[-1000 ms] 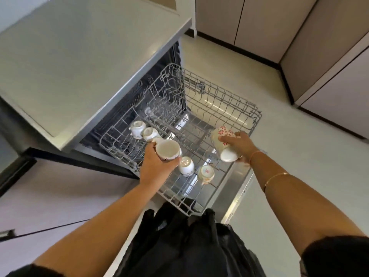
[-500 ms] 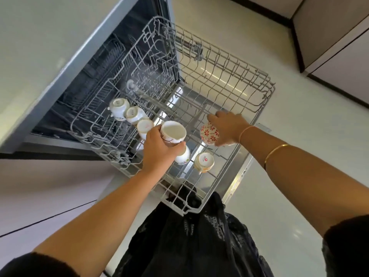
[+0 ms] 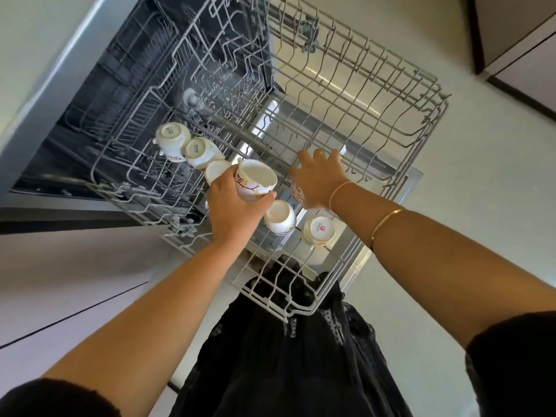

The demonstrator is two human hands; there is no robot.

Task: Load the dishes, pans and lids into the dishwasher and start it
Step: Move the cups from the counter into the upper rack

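The dishwasher's upper wire rack (image 3: 403, 94) is pulled out over the open door. My left hand (image 3: 231, 209) grips a white cup with a branch pattern (image 3: 255, 182), mouth up, just above the rack's near left part. My right hand (image 3: 319, 179) covers a white cup with red flowers (image 3: 298, 192) low in the rack's middle; only a sliver of it shows under the palm. Several white cups lie upside down in the rack: two at the left (image 3: 173, 139) (image 3: 200, 152), one behind my left fingers (image 3: 216, 171), two near the front (image 3: 279, 218) (image 3: 319, 231).
The grey countertop (image 3: 45, 55) overhangs the dishwasher at the left. The dark lower rack (image 3: 120, 85) sits inside the machine. The open steel door (image 3: 376, 167) lies below the upper rack. My black clothing (image 3: 285, 341) touches the rack's front corner. Cabinets (image 3: 517, 40) stand at the far right.
My right hand has lowered the red-flowered cup further into the rack and now covers it. My left hand keeps the branch-pattern cup in about the same spot. The camera has moved closer.
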